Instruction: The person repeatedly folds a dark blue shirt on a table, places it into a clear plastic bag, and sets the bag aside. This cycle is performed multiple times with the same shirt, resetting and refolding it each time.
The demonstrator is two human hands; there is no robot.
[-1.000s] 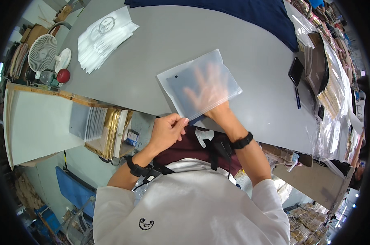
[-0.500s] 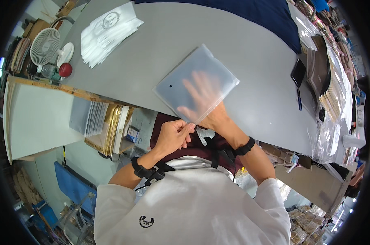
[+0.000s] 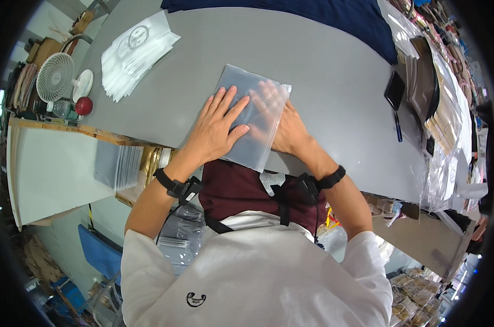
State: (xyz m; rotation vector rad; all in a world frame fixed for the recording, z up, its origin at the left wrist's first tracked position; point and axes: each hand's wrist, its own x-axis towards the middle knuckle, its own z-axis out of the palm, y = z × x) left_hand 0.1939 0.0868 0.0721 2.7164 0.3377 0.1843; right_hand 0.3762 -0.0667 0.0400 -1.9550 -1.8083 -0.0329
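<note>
Dressed in a white short-sleeved top with a small black emblem low on the chest, over a dark maroon garment crossed by black straps and a pale buckle. Black band with a small boxy device on each wrist, just behind the left hand (image 3: 217, 128) and right hand (image 3: 288, 128), thin black cables trailing from them toward the body. Bare forearms and hands, no gloves.

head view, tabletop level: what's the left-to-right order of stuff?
White fan → red ball → stack of white bags → left hand on the clear plastic bag → right hand inside it → black phone → blue pen.
</note>
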